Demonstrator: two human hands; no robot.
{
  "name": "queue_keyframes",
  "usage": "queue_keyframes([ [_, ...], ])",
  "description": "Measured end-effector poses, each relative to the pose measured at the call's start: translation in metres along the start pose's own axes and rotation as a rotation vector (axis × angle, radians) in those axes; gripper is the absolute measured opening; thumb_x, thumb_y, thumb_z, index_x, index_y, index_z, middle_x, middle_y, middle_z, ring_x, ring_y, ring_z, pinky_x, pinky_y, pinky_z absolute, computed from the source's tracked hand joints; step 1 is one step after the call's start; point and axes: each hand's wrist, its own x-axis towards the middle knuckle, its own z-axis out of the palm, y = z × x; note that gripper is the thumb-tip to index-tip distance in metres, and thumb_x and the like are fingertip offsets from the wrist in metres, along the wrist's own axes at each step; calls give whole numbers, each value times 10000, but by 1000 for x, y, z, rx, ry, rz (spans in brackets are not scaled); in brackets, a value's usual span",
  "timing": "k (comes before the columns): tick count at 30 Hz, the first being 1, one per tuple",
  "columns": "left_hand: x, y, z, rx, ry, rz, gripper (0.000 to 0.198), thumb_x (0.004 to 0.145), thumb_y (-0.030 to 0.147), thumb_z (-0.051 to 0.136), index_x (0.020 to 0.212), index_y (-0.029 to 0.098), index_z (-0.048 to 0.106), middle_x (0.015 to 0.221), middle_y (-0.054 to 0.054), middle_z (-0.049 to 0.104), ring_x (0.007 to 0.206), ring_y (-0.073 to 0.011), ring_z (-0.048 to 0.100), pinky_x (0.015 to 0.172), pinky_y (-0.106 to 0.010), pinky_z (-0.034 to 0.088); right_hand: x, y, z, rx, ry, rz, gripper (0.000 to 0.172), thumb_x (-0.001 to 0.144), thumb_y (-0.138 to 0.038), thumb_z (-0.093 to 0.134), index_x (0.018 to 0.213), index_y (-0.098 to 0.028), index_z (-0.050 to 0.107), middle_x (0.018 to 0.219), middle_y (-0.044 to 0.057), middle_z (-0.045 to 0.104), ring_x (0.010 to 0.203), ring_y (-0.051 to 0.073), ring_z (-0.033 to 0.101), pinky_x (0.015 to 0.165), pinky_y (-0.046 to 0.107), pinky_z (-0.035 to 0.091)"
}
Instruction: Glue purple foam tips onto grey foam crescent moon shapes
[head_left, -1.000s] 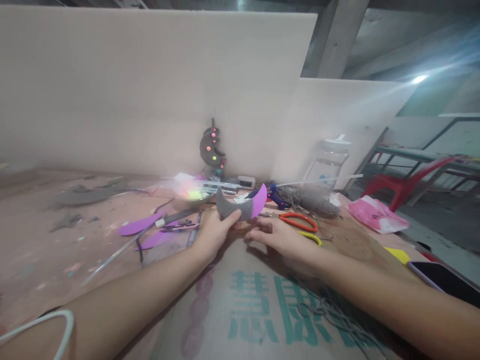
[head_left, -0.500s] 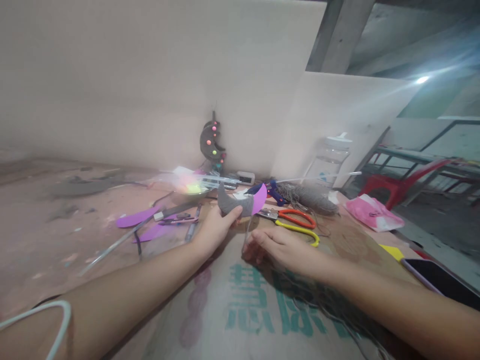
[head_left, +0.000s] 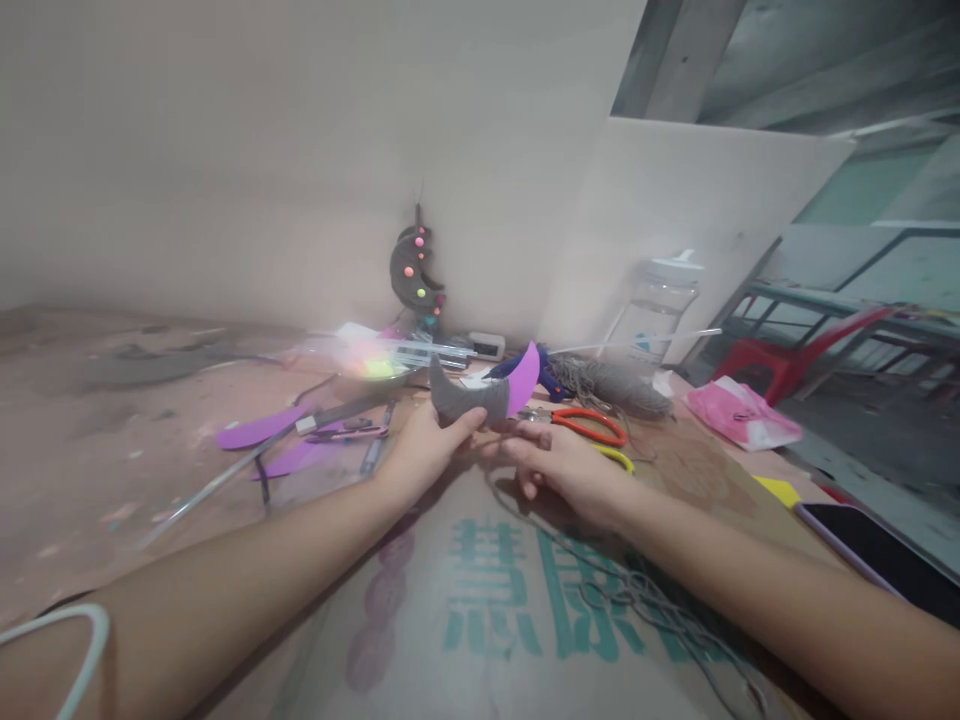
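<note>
Gripping a foam crescent (head_left: pixel 469 402) in the left hand (head_left: pixel 421 458), thumb laid across the near face, fingers behind. Raised just above the tabletop (head_left: pixel 112 470), over the far edge of a printed sack (head_left: pixel 487 610), roughly mid-view. Wrapped in grey yarn over most of its length, fuzzy and matte; bare purple foam only at the right-hand tip. Meeting the crescent's lower edge with the fingertips of the right hand (head_left: pixel 570 472), fingers loosely curled; cannot tell whether pinching the yarn strand (head_left: pixel 600 585) or merely touching. Trailing from under that hand toward the body in loose loops across the sack.

Hemmed in at the back by a white board (head_left: pixel 300 170) and by clutter just behind the crescent: orange-handled scissors (head_left: pixel 592 425), a grey yarn bundle (head_left: pixel 619 388), a clear plastic bottle (head_left: pixel 660 305), a bead-studded crescent (head_left: pixel 411 270) leaning upright against the board. Purple foam cut-outs (head_left: pixel 255 437) to the left, near but apart. Open room on the near part of the sack and on the left stretch of tabletop. A pink bag (head_left: pixel 742 415) and a dark phone (head_left: pixel 870 545) toward the right edge, well apart.

Lying with the long axis left to right, both horns turned upward: grey horn at the left, purple horn up and to the right, belly of the curve down toward the hands.
</note>
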Motion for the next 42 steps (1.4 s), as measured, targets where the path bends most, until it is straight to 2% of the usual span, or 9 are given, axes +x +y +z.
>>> queue_keyframes([
  [6,-1,-1,-1,92,-10,5,307,780,457,624,709,164,567,555,24,534,520,-122,478,512,-235,352,-6,-7,6,-205,-33,101,330,935,-382,414,994,-151,641,495,-64,480,356,62,329,373,189,240],
  [9,-1,-1,0,115,6,-6,278,768,425,646,785,154,583,593,18,567,537,-120,502,526,-231,380,-9,-11,6,-503,-16,7,334,947,-340,385,876,-158,656,515,-40,497,431,86,419,447,208,305],
  [12,-2,0,2,53,21,-2,395,735,358,695,1042,143,569,686,13,615,547,-107,531,534,-222,421,-14,-11,9,-854,61,-177,309,930,-339,446,756,-169,638,648,8,601,588,118,513,563,236,336],
  [16,-4,2,5,-69,-19,-13,802,741,301,697,1422,215,281,836,-6,665,573,-111,596,553,-232,487,-24,-12,16,-1100,72,-251,260,922,-336,485,779,-187,643,706,20,641,628,131,512,588,247,304],
  [18,-5,2,5,-71,-35,2,712,758,307,679,1388,228,356,907,-27,667,601,-118,620,568,-245,512,-27,-13,18,-1134,60,-275,231,919,-313,493,802,-190,649,735,23,653,643,130,517,590,242,299],
  [23,-4,-4,4,5,-75,25,226,813,336,605,948,155,615,922,-45,658,686,-145,654,675,-291,538,-31,-17,18,-1187,51,-305,189,910,-267,496,817,-192,643,740,23,649,632,124,517,568,236,284],
  [29,-11,3,7,227,-43,127,388,777,213,630,1154,178,545,1081,-64,613,872,-165,628,782,-308,510,-30,-18,15,-1129,61,-294,210,925,-269,481,884,-190,672,792,47,674,690,145,565,605,243,328],
  [36,-17,2,9,366,-38,243,413,737,227,681,1107,198,501,1110,-47,518,840,-134,587,780,-295,508,-31,-21,15,-1063,56,-364,250,953,-285,436,911,-191,664,820,39,681,696,142,564,618,246,345],
  [42,-17,3,9,434,-49,306,301,751,258,683,987,189,510,999,-41,545,909,-176,563,786,-310,484,-41,-57,5,-1082,166,-405,295,959,-306,413,787,-183,619,684,0,611,616,121,514,592,239,328],
])
